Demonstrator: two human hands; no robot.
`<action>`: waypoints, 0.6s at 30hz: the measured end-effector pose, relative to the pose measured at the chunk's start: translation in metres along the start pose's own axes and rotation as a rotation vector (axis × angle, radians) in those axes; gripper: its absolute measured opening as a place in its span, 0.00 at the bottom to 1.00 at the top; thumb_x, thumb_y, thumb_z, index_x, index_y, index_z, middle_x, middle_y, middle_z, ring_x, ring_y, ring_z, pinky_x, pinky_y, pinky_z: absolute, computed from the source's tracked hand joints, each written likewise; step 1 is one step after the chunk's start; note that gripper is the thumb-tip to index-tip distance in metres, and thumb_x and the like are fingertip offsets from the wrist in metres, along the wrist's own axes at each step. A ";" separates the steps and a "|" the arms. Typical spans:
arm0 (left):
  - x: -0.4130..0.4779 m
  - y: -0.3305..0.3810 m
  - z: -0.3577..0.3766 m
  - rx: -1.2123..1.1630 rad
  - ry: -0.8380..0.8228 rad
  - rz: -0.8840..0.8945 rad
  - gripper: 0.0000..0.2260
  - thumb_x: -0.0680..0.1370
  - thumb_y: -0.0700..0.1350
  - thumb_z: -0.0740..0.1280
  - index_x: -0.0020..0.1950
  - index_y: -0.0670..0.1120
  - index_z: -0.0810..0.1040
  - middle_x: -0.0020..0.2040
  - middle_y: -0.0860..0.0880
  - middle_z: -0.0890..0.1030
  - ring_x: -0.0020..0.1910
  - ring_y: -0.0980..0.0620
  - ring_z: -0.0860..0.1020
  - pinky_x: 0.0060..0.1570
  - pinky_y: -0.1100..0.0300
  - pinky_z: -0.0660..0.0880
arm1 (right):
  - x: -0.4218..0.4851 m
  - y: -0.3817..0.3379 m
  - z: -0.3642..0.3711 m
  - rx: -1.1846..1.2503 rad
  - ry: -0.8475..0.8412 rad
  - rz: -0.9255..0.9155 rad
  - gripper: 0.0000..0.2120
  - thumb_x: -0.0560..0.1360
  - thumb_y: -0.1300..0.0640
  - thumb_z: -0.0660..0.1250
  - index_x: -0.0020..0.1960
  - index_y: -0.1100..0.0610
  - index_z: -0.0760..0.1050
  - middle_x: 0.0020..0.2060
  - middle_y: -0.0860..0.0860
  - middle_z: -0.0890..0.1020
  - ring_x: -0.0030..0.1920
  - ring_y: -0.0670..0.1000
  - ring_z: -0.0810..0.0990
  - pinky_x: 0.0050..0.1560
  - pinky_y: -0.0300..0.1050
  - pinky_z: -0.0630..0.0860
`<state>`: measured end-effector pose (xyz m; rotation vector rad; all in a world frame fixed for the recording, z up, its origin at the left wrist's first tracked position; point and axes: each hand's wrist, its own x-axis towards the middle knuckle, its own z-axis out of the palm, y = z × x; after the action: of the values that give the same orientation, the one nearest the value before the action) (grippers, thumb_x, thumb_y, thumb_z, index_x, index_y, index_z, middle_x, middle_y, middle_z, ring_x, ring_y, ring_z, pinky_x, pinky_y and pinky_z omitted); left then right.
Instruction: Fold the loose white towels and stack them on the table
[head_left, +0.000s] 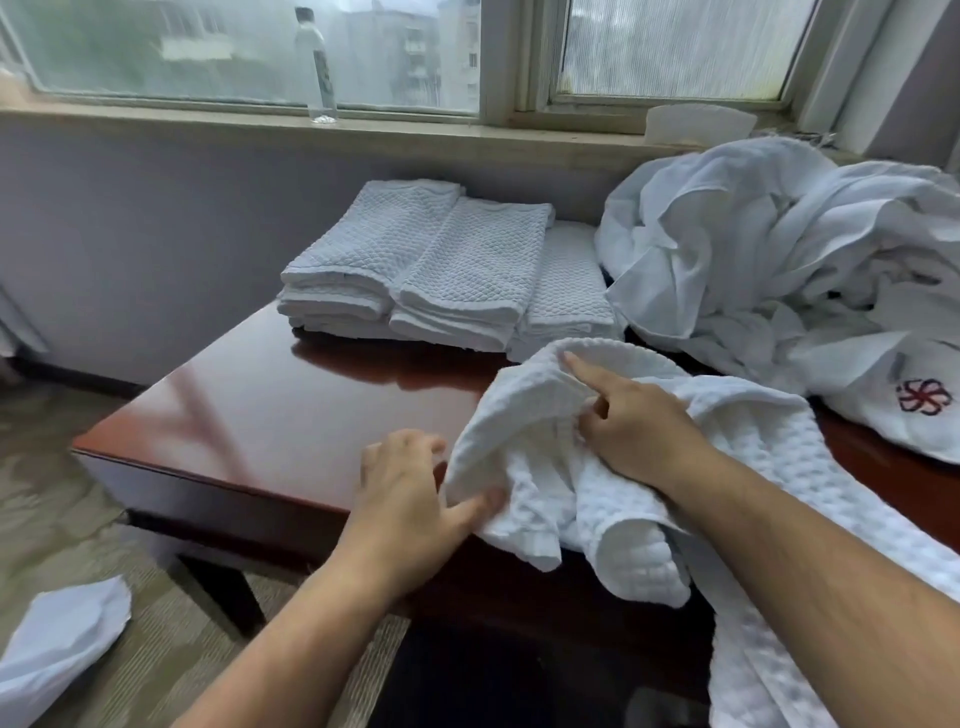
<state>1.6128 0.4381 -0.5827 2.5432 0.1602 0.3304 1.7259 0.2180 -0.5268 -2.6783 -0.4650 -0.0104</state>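
Across the middle of the frame runs a glossy reddish-brown table (270, 415), its near left corner jutting toward the carpet. At the upper right, a big crumpled pile (753, 249) of loose white linen covers the table's far end and rises up to the sill (415, 132); a piece at its lower right edge carries a red flower emblem (922, 396). In front of the pile, at centre right, a waffle-textured towel (639, 525) lies bunched over the near table edge, with one long end hanging down off the front toward the lower right corner. Above centre, three stacks (415, 270) of folded towels sit side by side on the table's far side, touching one another (the right one is lower and just beside the pile). The right hand (634, 421) grips a raised fold of the towel, its forefinger stretched out along the cloth and the other fingers curled into it. The left hand (410, 499) is relaxed and spread at the towel's left edge, thumb touching the fabric, fingers loosely bent over bare wood; it is a little blurred. At the lower left, a white cloth (57, 639) lies on the carpet. At the upper centre, a clear bottle (317, 67) stands upright on the sill against the window.
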 end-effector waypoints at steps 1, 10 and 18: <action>0.001 0.002 0.001 0.025 0.009 -0.018 0.24 0.67 0.73 0.61 0.52 0.58 0.78 0.54 0.61 0.72 0.57 0.57 0.65 0.59 0.55 0.68 | -0.001 0.001 0.001 -0.001 0.013 0.009 0.31 0.79 0.50 0.59 0.78 0.32 0.56 0.52 0.49 0.84 0.59 0.56 0.78 0.65 0.58 0.70; 0.028 0.039 -0.020 -1.940 -0.287 -0.063 0.26 0.84 0.59 0.56 0.71 0.41 0.76 0.68 0.40 0.78 0.67 0.43 0.78 0.62 0.49 0.77 | -0.008 0.017 0.009 0.048 0.173 -0.102 0.10 0.76 0.44 0.65 0.37 0.45 0.74 0.33 0.40 0.79 0.44 0.50 0.79 0.55 0.54 0.72; 0.036 0.045 0.010 -1.171 -0.049 -0.180 0.08 0.84 0.46 0.65 0.60 0.48 0.81 0.54 0.48 0.86 0.57 0.48 0.84 0.55 0.53 0.80 | -0.012 0.021 0.010 -0.025 0.169 -0.249 0.18 0.80 0.48 0.62 0.32 0.49 0.75 0.32 0.43 0.78 0.42 0.50 0.77 0.52 0.50 0.66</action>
<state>1.6523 0.4021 -0.5587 1.3655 0.1203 0.1938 1.7206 0.2005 -0.5451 -2.5976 -0.7435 -0.3136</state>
